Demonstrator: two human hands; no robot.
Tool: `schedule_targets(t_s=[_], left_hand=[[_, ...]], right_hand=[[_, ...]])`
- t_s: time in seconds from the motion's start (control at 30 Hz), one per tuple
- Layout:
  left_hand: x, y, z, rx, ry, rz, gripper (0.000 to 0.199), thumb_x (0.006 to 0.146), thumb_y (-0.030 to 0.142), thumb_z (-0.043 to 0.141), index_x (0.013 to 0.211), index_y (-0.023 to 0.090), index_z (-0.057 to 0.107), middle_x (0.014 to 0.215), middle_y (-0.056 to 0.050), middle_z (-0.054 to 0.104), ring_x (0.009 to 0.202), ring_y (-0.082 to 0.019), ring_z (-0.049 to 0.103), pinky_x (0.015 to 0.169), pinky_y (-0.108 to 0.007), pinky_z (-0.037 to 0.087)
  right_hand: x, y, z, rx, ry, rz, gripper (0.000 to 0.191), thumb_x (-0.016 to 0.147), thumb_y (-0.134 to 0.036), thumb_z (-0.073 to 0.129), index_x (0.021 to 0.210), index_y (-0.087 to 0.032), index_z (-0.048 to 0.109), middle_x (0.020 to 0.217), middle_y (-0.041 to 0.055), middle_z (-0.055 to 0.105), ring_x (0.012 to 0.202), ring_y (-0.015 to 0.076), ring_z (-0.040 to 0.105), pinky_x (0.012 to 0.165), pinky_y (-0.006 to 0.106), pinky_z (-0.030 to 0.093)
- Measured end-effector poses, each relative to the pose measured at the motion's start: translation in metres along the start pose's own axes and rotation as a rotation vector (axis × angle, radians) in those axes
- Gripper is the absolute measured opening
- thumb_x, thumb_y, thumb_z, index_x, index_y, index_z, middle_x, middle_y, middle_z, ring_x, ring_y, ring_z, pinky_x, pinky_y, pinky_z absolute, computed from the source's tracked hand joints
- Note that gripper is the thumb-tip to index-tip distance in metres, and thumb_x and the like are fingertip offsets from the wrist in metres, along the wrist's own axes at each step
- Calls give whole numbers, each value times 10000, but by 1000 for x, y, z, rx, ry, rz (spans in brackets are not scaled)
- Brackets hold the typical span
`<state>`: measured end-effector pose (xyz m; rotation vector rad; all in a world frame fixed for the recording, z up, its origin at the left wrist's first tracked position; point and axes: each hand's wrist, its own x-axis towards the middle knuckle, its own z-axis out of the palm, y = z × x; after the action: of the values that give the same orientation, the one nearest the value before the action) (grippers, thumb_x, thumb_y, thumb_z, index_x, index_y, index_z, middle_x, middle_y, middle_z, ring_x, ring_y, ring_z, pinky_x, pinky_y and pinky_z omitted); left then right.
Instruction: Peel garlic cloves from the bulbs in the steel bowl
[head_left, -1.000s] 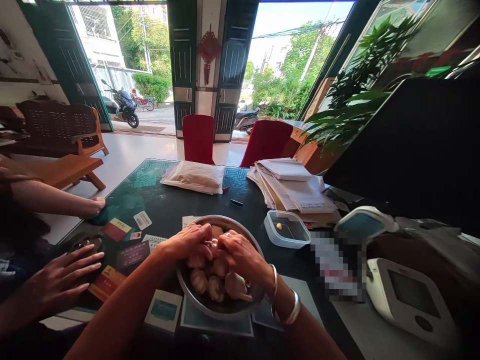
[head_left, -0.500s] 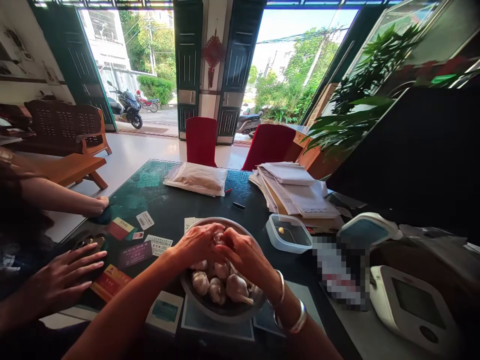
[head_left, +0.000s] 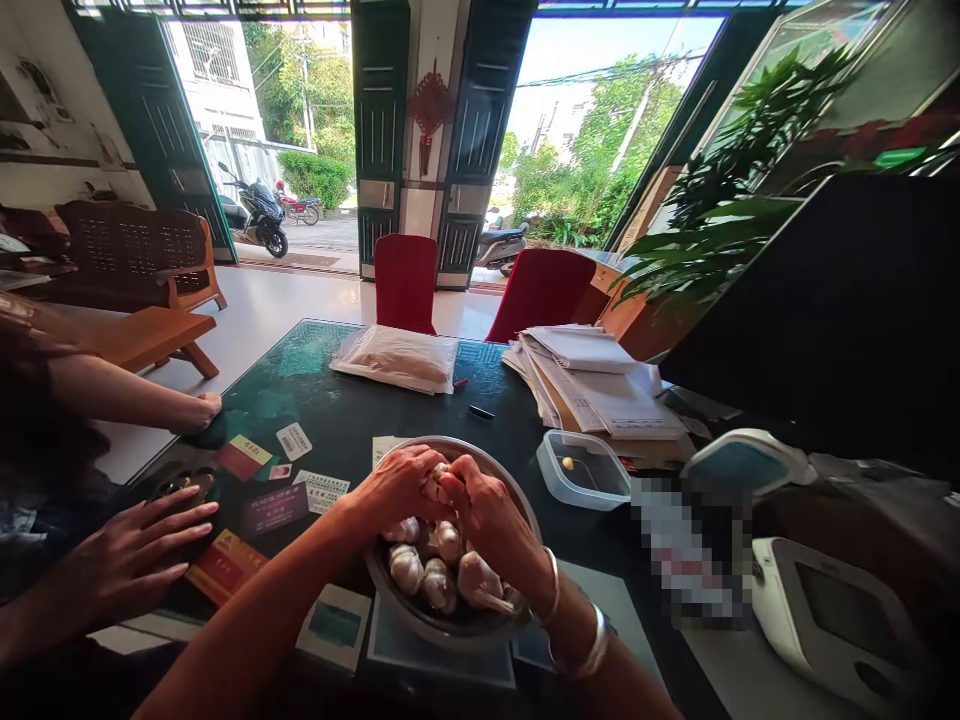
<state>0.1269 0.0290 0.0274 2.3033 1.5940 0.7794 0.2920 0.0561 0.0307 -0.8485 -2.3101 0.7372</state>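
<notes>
A dark table [head_left: 405, 412] filled the foreground as I looked on from afar through the head camera. Beyond it stood a wooden bench [head_left: 135, 245], at left, and two red chairs [head_left: 405, 285]. Papers [head_left: 600, 390] lay heaped toward the table's far right, with a flat packet [head_left: 397, 358] to their left. Nearer the wearer sat a metal bowl [head_left: 427, 628], where I saw the left hand [head_left: 405, 487] and right hand [head_left: 484, 505] meet over it, fingers drawn in narrow. A second person's hand [head_left: 154, 545], fingers spread, was at left. Just right of the bowl stood a clear box [head_left: 589, 492]; cards [head_left: 275, 508] lay scattered to its left. Silver bangles [head_left: 589, 650] circled the right wrist. Garlic [head_left: 406, 570] lay in the bowl, and above it both hands gripped one bulb [head_left: 437, 482], partly hidden by fingers. A pen [head_left: 481, 412] lay past the bowl's far rim, and a pale clove [head_left: 568, 464] rested inside the box.
</notes>
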Motion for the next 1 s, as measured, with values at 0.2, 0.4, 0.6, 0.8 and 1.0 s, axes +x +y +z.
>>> schedule_targets(t_s=[0.2,0.4,0.6,0.8,1.0], left_hand=[[2,-2,2,-2,11,-26,263,717,367,666,867,159,609,928,-65,655,927,-218,569,846,-331,429],[-3,2,-4,36,-124,-94,578,622,451,736,1093,182,533,1113,-75,606,1037,-271,528,880,-407,385],[-3,9,1,11,-179,-16,350,802,444,578,1007,164,536,1015,-72,599,952,-223,525,860,-371,362],[-4,0,9,83,-200,0,420,739,472,638,1033,185,550,1025,-71,576,983,-248,495,871,-394,350],[-5,-1,2,96,-233,-32,823,559,508,749,1292,273,456,1167,-73,543,1109,-301,450,964,-464,327]], right_hand=[[5,4,-3,92,-23,78,309,961,-325,275,694,-211,382,559,-41,461,497,110,393,501,245,315],[0,-2,3,-115,14,33,140,908,-215,353,793,-195,429,703,24,586,587,143,507,541,263,361],[-14,11,8,-170,46,-36,145,913,-211,340,824,-190,453,752,49,589,646,161,533,605,291,414],[-8,27,-15,297,91,150,243,942,-317,299,840,-189,478,639,-12,527,546,116,476,557,253,411],[-5,35,-24,628,126,288,294,865,-441,473,846,-169,586,662,-1,550,587,115,498,525,229,403]])
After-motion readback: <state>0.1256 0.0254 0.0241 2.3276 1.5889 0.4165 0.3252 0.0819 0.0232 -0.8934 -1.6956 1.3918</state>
